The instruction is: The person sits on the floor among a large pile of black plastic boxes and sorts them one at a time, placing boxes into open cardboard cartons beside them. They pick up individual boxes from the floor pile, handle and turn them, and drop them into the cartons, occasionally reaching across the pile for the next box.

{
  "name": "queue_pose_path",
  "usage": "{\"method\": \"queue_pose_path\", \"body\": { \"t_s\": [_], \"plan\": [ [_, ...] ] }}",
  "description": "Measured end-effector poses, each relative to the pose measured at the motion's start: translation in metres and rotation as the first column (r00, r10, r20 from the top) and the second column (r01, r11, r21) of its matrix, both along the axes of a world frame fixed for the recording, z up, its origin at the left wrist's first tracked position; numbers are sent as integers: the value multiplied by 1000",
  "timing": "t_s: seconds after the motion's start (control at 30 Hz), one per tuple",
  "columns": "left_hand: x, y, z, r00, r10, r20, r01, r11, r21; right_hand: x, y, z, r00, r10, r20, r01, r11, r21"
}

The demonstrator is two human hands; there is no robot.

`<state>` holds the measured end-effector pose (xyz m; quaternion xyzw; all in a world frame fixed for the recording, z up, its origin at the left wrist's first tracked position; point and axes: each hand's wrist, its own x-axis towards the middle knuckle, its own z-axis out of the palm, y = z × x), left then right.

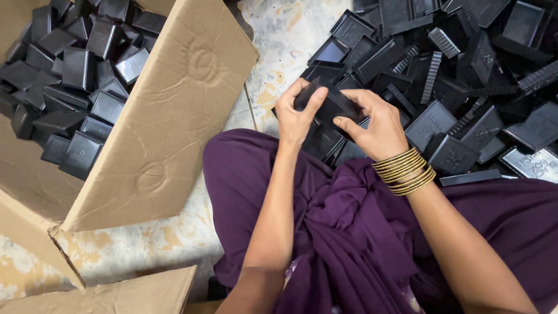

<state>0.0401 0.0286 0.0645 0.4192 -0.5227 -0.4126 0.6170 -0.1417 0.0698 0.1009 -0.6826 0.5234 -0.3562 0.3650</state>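
Observation:
My left hand (297,116) and my right hand (378,125) both grip one small black plastic box (335,106), held above my lap at the near edge of a heap. My left thumb and fingers pinch its left end; my right fingers press on its right side. Several gold bangles (405,170) circle my right wrist. A large heap of loose black plastic box parts (459,75) covers the floor just beyond and to the right of my hands.
A big open cardboard carton (174,116) on the left holds several black boxes (75,75). Another cardboard flap (116,293) lies at the bottom left. Purple cloth (349,232) covers my lap. Speckled stone floor (279,46) shows between carton and heap.

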Motion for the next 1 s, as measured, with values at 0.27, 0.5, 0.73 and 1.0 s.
{"method": "queue_pose_path", "body": {
  "t_s": [0.27, 0.5, 0.73, 1.0],
  "plan": [
    [7, 7, 11, 989, 53, 137, -51, 998, -21, 8, -1, -22, 892, 25, 452, -154, 955, 252],
    [100, 6, 48, 942, 272, -197, -303, 941, -149, 12, 14, -40, 908, 413, 71, -417, 907, 62],
    [126, 7, 58, 826, 53, -561, -124, 988, -89, 33, 18, -74, 654, 128, -746, -504, 809, -303],
    [41, 0, -25, 377, -518, 768, -230, 751, 619, -73, -83, -56, 452, -333, -827, -479, 691, -541]
  ]
}}
